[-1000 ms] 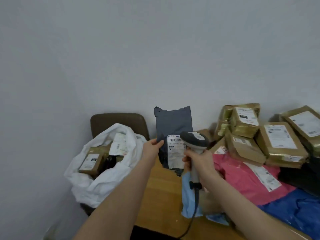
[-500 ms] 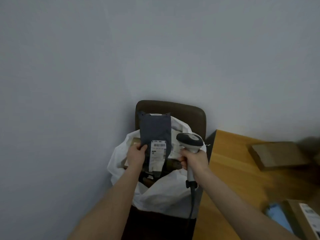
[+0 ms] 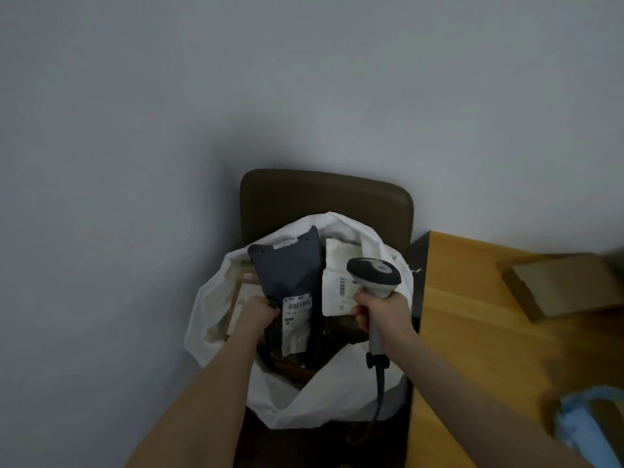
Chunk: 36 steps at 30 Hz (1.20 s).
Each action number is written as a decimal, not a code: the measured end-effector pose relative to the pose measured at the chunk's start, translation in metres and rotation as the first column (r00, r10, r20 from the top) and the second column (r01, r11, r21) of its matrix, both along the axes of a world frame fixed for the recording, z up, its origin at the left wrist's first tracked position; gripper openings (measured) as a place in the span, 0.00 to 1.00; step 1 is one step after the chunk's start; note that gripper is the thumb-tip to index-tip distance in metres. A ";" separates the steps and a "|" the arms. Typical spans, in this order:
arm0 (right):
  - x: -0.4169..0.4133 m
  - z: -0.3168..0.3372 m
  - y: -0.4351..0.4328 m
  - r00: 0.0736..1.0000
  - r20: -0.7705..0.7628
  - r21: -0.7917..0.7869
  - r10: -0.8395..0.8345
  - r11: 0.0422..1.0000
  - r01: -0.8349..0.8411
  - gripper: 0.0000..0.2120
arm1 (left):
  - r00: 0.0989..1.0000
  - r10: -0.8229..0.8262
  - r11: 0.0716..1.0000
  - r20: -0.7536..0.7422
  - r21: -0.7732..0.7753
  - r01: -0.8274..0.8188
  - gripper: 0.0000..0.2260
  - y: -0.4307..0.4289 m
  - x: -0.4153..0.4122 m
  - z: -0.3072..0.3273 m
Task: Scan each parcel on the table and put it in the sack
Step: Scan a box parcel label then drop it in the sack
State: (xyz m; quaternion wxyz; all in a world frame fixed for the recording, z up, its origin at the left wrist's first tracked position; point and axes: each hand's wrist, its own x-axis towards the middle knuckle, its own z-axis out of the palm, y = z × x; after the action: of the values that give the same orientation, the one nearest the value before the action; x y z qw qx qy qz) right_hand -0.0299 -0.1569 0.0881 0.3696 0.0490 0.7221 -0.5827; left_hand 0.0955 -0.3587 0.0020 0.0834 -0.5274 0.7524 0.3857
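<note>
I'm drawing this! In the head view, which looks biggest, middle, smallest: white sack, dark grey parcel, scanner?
1. white plastic sack
2. dark grey plastic parcel
3. grey-and-white handheld scanner

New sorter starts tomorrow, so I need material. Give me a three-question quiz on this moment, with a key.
1. True or false: the left hand grips the dark grey parcel at the mouth of the white sack.
2. The right hand holds: A) tape B) the scanner C) a knife.
3. Fill in: the sack sits on a brown ____.
Key: 1 true; 2 B; 3 chair.
</note>
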 end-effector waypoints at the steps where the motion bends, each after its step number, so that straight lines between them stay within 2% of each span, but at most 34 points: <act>1: -0.002 -0.004 0.001 1.000 0.002 0.009 -0.005 1.000 0.005 0.02 | 0.998 -0.048 0.999 0.038 0.020 0.047 0.17 0.001 -0.005 -0.007; 3: -0.006 -0.010 0.003 1.000 0.009 0.026 -0.013 1.000 0.013 0.02 | 0.997 -0.041 0.999 0.065 0.016 0.040 0.13 0.006 -0.011 -0.017; 5: -0.010 -0.013 0.007 1.000 0.017 0.041 -0.019 0.999 0.018 0.01 | 0.993 0.112 0.992 0.039 -0.064 -0.110 0.08 0.011 -0.014 -0.021; 6: -0.012 -0.014 0.009 1.000 0.018 0.049 -0.023 0.999 0.022 0.01 | 0.985 0.169 0.977 0.016 -0.131 -0.165 0.13 0.014 -0.015 -0.021; 7: -0.014 -0.015 0.011 0.999 0.017 0.056 -0.032 0.998 0.031 0.01 | 0.988 0.154 0.965 0.011 -0.217 -0.148 0.19 0.017 -0.016 -0.019; 8: -0.016 -0.015 0.012 0.999 0.018 0.057 -0.043 0.997 0.042 0.01 | 0.997 0.080 0.946 0.010 -0.317 -0.072 0.23 0.018 -0.017 -0.016; 10: -0.019 -0.012 0.014 0.998 0.029 0.050 -0.062 0.997 0.061 0.02 | 0.972 -0.205 0.870 0.112 -0.434 0.234 0.25 0.022 -0.021 -0.009; 11: -0.019 -0.010 0.015 0.997 0.039 0.041 -0.067 0.997 0.065 0.02 | 0.926 -0.332 0.835 0.179 -0.401 0.376 0.25 0.024 -0.024 -0.008; 12: -0.019 -0.008 0.017 0.996 0.052 0.026 -0.072 0.997 0.071 0.02 | 0.880 -0.407 0.833 0.246 -0.296 0.468 0.25 0.026 -0.027 -0.006; 14: -0.017 0.000 0.029 0.991 0.086 -0.024 -0.102 0.994 0.105 0.03 | 0.844 -0.451 0.853 0.290 -0.137 0.503 0.24 0.036 -0.029 0.001; 15: -0.017 0.003 0.033 0.988 0.100 -0.044 -0.116 0.992 0.121 0.03 | 0.852 -0.437 0.859 0.288 -0.149 0.490 0.23 0.038 -0.030 0.005; 19: -0.017 0.026 0.071 0.974 0.137 -0.134 -0.181 0.971 0.199 0.04 | 0.920 -0.354 0.837 0.166 -0.382 0.392 0.18 0.064 -0.047 0.045; 21: -0.017 0.039 0.101 0.964 0.161 -0.188 -0.213 0.952 0.242 0.05 | 0.928 -0.355 0.818 0.113 -0.444 0.367 0.17 0.094 -0.065 0.071; 24: -0.015 0.058 0.156 0.953 0.150 -0.207 -0.263 0.934 0.290 0.05 | 0.889 -0.456 0.772 0.041 -0.478 0.418 0.17 0.156 -0.094 0.102; 27: -0.011 0.076 0.223 0.943 0.120 -0.225 -0.310 0.917 0.330 0.06 | 0.817 -0.577 0.715 -0.016 -0.493 0.496 0.17 0.234 -0.117 0.125; 36: 0.001 0.104 0.434 0.855 0.020 -0.228 -0.518 0.830 0.509 0.07 | 0.577 -0.817 0.496 -0.005 -0.519 0.697 0.20 0.471 -0.154 0.169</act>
State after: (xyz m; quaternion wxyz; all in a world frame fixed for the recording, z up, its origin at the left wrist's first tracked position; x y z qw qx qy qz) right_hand -0.0291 0.2771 0.1917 0.1871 0.1863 0.6195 -0.7392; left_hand -0.0588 0.1120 0.1706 0.0216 -0.0899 0.9792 0.1804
